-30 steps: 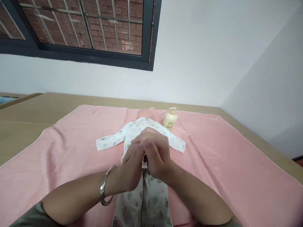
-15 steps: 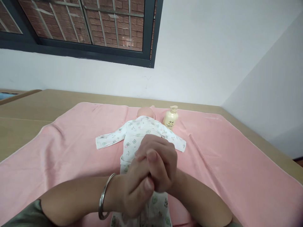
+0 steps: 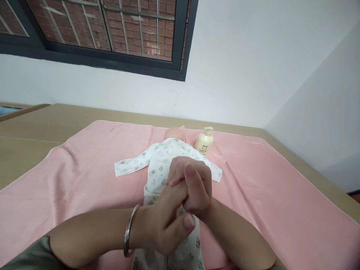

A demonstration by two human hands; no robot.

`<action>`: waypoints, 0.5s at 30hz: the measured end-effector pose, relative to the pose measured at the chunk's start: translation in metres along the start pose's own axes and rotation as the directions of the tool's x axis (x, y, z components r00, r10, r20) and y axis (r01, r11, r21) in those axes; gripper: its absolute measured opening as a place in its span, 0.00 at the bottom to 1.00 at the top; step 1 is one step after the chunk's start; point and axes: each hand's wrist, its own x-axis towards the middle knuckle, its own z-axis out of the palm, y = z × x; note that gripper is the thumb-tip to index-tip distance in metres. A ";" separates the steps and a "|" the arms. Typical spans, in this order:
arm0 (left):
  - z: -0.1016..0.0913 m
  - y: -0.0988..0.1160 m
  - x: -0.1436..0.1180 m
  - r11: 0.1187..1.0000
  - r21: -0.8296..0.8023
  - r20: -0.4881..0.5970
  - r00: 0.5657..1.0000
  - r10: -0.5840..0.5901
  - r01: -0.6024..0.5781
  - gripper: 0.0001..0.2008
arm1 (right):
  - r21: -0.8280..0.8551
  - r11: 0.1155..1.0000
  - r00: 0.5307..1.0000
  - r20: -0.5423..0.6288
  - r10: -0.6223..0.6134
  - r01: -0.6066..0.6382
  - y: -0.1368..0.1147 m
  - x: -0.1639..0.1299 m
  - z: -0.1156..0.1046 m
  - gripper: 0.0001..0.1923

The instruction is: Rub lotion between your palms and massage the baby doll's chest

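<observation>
Pink towel (image 3: 267,195) is spread over the tabletop (image 3: 28,150). Left hand (image 3: 165,221) and right hand (image 3: 194,187) are pressed together, empty, above the doll (image 3: 168,157), whose long axis runs directly away, head farthest; a lotion bottle (image 3: 204,141) stands beside the head.

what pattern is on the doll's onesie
The onesie is white with small green and pinkish prints, seen best in the head view.

doll's (image 3: 173,133) face turned away, torso behind clasped hands, legs cut off, bottle (image 3: 204,141) label unreadable
</observation>
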 end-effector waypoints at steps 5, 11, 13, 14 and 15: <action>-0.002 0.004 0.000 1.000 0.005 0.020 1.000 0.008 -0.009 0.11 | 0.000 1.000 1.000 0.027 0.006 -0.006 -0.013 0.004 -0.001 0.23; -0.014 0.004 0.006 0.996 -0.020 0.056 0.995 -0.089 0.090 0.10 | -0.029 1.000 0.999 0.039 -0.004 0.005 -0.012 0.011 -0.007 0.21; -0.013 0.002 0.005 0.996 -0.005 0.050 0.995 -0.084 0.084 0.09 | -0.048 0.999 1.000 -0.011 -0.011 0.010 -0.007 0.008 -0.006 0.21; -0.011 0.002 0.004 0.997 0.005 0.045 0.996 -0.073 0.073 0.09 | -0.058 0.997 0.998 -0.039 -0.045 0.043 -0.005 0.006 -0.004 0.20; -0.010 0.002 0.002 0.998 0.009 0.043 0.997 -0.057 0.057 0.08 | -0.071 0.993 0.994 -0.056 -0.097 0.093 -0.003 0.004 -0.002 0.20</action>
